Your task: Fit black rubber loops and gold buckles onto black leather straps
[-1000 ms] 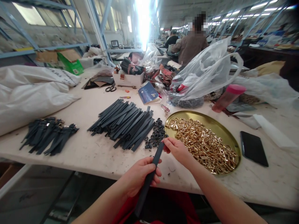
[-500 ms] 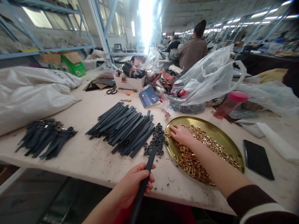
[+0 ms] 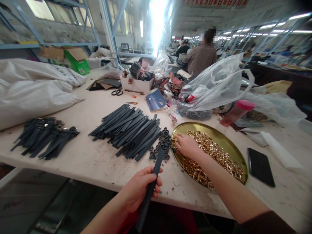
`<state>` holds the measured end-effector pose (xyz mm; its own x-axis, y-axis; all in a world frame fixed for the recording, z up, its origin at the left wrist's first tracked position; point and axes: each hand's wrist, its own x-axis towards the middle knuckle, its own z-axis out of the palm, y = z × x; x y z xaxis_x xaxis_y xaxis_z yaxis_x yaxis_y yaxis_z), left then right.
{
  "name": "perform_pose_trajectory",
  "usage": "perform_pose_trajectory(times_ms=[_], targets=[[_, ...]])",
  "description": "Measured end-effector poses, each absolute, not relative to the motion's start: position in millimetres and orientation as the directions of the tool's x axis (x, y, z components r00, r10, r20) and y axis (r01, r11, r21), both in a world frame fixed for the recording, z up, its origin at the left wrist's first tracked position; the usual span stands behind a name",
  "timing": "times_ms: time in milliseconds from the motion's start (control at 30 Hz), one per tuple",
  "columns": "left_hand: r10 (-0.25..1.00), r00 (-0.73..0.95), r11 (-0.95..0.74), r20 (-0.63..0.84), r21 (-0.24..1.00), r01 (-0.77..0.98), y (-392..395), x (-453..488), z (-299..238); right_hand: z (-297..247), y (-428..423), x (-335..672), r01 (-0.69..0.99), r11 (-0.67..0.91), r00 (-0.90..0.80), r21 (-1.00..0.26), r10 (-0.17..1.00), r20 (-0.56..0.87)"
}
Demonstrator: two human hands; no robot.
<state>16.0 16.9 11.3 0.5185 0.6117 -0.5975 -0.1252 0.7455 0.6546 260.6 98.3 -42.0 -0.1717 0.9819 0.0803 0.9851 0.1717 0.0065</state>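
My left hand (image 3: 143, 183) is closed around a long black strap (image 3: 151, 187), its upper end pointing away from me and its lower end running down past the table edge. Over the left side of a round gold tray (image 3: 219, 131) reaches my right hand (image 3: 186, 145), fingers bent and pinched at a small gold buckle by the rim; the fingertips are partly hidden. Many loose gold buckles (image 3: 219, 159) fill the tray. Small black loops (image 3: 164, 143) lie between the tray and a pile of black straps (image 3: 129, 131).
Finished-looking straps with gold hardware (image 3: 46, 136) lie at the left, beside a white sack (image 3: 31, 94). A phone (image 3: 261, 167) rests right of the tray. Behind are scissors (image 3: 117, 92), a blue booklet (image 3: 156, 100), a pink-lidded jar (image 3: 236, 113) and a plastic bag (image 3: 214, 87). A person sits farther back.
The view has tilted up and shifted slightly. My left hand keeps the same hold on the strap. My right hand stays at the tray's left side, its fingers slightly shifted.
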Motion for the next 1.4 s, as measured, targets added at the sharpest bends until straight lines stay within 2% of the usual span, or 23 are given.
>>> perform_pose_trajectory(times_ms=[167, 467, 600, 700, 800, 867, 900, 1000, 1100, 1233, 1400], targets=[[0.613, 0.527, 0.746, -0.589, 0.650, -0.141, 16.9, 14.2, 14.6, -47.7, 105.3, 249.4, 0.987, 0.159, -0.158, -0.007, 0.985, 0.075], [0.573, 0.549, 0.781, -0.608, 0.608, -0.140, 17.9, 15.2, 9.6, -46.7, 39.6, 272.9, 0.972, 0.233, -0.231, -0.016, 0.970, 0.076], [0.555, 0.568, 0.796, -0.608, 0.586, -0.151, 17.0, 13.0, 11.0, -44.7, 27.4, 276.0, 0.953, 0.275, -0.246, -0.125, 0.947, 0.206], [0.537, 0.610, 0.807, -0.583, 0.567, -0.168, 14.6, 14.2, 12.3, -33.5, 23.5, 262.9, 0.926, 0.171, -0.072, -0.336, 0.955, 0.289], [0.518, 0.636, 0.816, -0.572, 0.554, -0.166, 11.8, 18.0, 14.0, -21.6, 20.8, 237.6, 0.717, 0.058, 0.055, -0.695, 0.989, 0.139], [0.501, 0.643, 0.825, -0.578, 0.545, -0.153, 10.3, 20.1, 14.3, -18.4, 19.2, 220.0, 0.453, -0.056, 0.054, -0.890, 0.998, -0.036], [0.493, 0.648, 0.829, -0.581, 0.541, -0.146, 9.6, 20.6, 14.0, -18.5, 18.4, 212.4, 0.309, -0.127, 0.041, -0.943, 0.992, -0.120], [0.470, 0.661, 0.838, -0.584, 0.531, -0.127, 7.6, 20.6, 10.6, -23.2, 15.6, 197.3, -0.058, -0.293, -0.005, -0.954, 0.956, -0.294], [0.460, 0.664, 0.843, -0.590, 0.525, -0.117, 6.3, 20.5, 6.1, -28.2, 13.5, 192.6, -0.243, -0.367, -0.016, -0.898, 0.927, -0.375], [0.454, 0.666, 0.849, -0.592, 0.513, -0.123, 6.6, 21.8, 1.8, -29.1, 11.9, 192.0, -0.305, -0.415, 0.004, -0.857, 0.900, -0.437], [0.442, 0.656, 0.841, -0.611, 0.537, -0.066, 7.7, 18.4, -6.2, -28.4, 0.7, 186.0, -0.189, -0.376, 0.018, -0.907, 0.922, -0.386]])
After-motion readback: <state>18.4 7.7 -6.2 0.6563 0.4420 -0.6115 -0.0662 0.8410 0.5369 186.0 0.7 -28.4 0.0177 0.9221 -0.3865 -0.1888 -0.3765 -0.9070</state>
